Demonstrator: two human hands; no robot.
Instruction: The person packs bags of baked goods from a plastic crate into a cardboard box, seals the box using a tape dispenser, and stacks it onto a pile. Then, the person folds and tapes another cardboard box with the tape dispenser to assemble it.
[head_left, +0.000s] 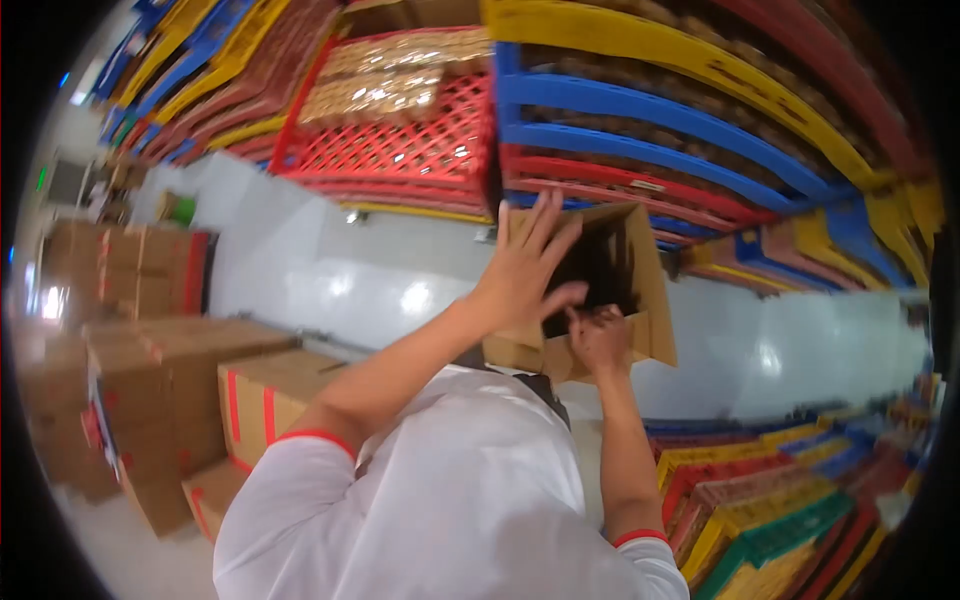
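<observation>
An open cardboard box (655, 290) is in front of my body, its flaps raised and its inside dark. My left hand (525, 265) is at the box's left side, fingers spread and somewhat blurred, with the thumb reaching over the opening. At the near edge, my right hand (602, 338) has its fingers curled over the cardboard. What lies inside the box is too dark to make out.
Ahead stands a red crate (400, 145) holding shiny wrapped packs (375, 80). Stacked blue and yellow crates (660, 105) rise beside it. Sealed cartons (180, 375) are piled on the left, and more colored crates (770, 490) stand at lower right.
</observation>
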